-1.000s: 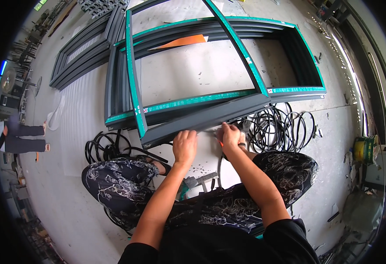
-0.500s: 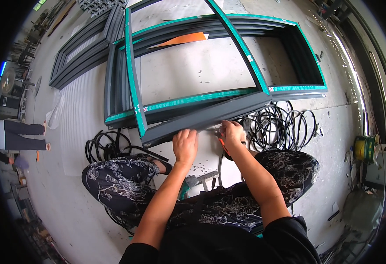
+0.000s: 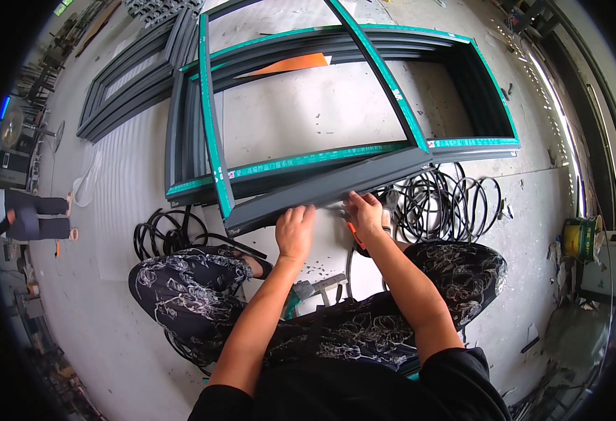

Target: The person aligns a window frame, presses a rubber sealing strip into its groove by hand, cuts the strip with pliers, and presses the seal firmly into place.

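A dark grey window frame [image 3: 336, 184] with green protective film along its sides lies tilted on a stack of similar frames, its near rail toward me. My left hand [image 3: 295, 234] is closed at the underside edge of that rail, its fingertips partly hidden. Further right, my right hand [image 3: 365, 214] is closed around an orange-handled hand tool [image 3: 354, 231], held low in the palm. Its thumb and forefinger pinch together beside the rail's edge. Whether a thin strip lies between those fingertips is too small to tell.
Black rubber cord lies in loops at the right [image 3: 445, 200] and at the left [image 3: 171, 235]. Between my legs sits a green and grey tool [image 3: 308, 293]. A green-yellow spool [image 3: 580, 238] stands far right. Another person [image 3: 38, 216] is at the far left, and an orange piece [image 3: 294, 64] lies among the frames.
My right hand has shifted slightly left along the rail, the tool still in it. My left hand stays in place. The person at the far left has moved an arm.
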Motion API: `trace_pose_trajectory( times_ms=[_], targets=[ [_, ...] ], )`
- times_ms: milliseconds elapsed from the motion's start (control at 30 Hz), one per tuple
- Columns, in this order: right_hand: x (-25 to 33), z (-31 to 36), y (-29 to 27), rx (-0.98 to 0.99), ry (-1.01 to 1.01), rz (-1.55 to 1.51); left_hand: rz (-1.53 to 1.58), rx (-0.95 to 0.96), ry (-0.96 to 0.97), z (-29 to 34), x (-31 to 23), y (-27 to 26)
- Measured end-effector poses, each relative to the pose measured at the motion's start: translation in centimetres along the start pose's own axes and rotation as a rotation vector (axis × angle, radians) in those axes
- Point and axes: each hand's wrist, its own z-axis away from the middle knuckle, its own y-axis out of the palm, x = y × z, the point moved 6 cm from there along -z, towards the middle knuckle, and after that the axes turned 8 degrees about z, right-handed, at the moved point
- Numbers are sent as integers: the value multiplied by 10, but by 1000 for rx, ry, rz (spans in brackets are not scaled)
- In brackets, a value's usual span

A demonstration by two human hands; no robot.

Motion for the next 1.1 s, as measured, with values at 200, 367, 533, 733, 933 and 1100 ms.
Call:
trace_pose_trajectory(
  times_ms=[200, 367, 533, 733, 933, 1100],
  targets=[
    [-2, 2, 3, 7, -85, -4, -61, -40, 4, 3, 0, 5],
    [-9, -1, 8, 77, -77, -4, -58, -86, -28, 4, 0, 8],
    [-5, 11, 22, 82, -59, 11, -46, -100, -59, 6, 3, 10],
    [-4, 10, 20, 71, -68, 54, -44, -107, -74, 4, 0, 12],
    [-16, 7, 30, 128, -103, 37, -47, -123, -80, 6, 0, 12],
    [-21, 21, 46, 195, -34, 86, -38, -135, -92, 7, 1, 11]
  ],
)
